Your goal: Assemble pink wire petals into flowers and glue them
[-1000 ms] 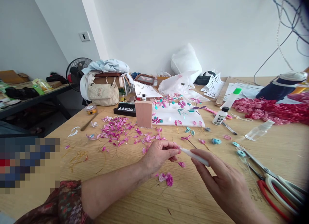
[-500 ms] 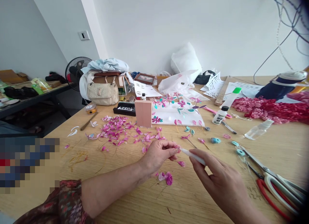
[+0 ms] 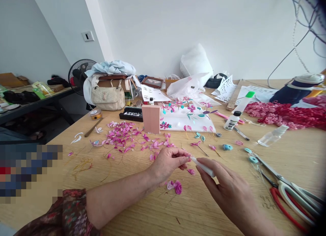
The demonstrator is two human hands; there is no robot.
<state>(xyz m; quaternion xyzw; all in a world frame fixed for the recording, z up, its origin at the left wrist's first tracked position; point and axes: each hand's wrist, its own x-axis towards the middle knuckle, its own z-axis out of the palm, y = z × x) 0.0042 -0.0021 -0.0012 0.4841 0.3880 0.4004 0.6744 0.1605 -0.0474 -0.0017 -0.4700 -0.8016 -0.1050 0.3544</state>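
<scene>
Between the fingertips of my left hand (image 3: 166, 164) is a small pink flower (image 3: 188, 156), pinched and partly hidden. My right hand (image 3: 224, 180) is closed around a white glue bottle (image 3: 205, 167) with a tapered nozzle, whose tip is at the flower. Just below the hands, one pink blossom (image 3: 191, 172) lies on the wood, and nearer to me is a magenta flower (image 3: 178, 187) beside a paler petal. A spread of loose pink petals (image 3: 122, 136) covers the table left of my left hand.
A pink wooden block (image 3: 151, 119) stands behind the petals, beside a white sheet (image 3: 178, 125) with flowers and leaves on it. Large scissors (image 3: 285, 181) lie at right, with a clear spray bottle (image 3: 272, 137) and a black-capped bottle (image 3: 232, 121) beyond them.
My right hand and the bottle have shifted slightly left, and its fingers sit a little closer to the nozzle. The left hand keeps the flower in nearly the same place.
</scene>
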